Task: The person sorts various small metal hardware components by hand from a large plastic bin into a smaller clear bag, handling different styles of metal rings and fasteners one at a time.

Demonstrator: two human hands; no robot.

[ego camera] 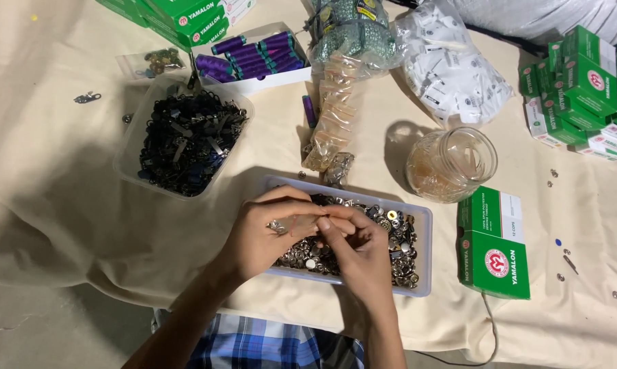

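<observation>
My left hand [264, 232] and my right hand [359, 249] meet over a shallow pale rectangular tray [423, 225] filled with several small silver metal snap buttons [400, 239]. The fingertips of both hands pinch together on one small silver snap piece [278, 226] held just above the tray's left half. What the right fingers hold beyond that piece is hidden by the hands.
A clear tub of dark metal clips [185, 137] sits at the left. A glass jar [452, 164] and a green box [494, 242] stand at the right. Purple thread spools [254, 55], plastic bags [452, 68] and stacked green boxes [581, 89] lie behind, all on a cream cloth.
</observation>
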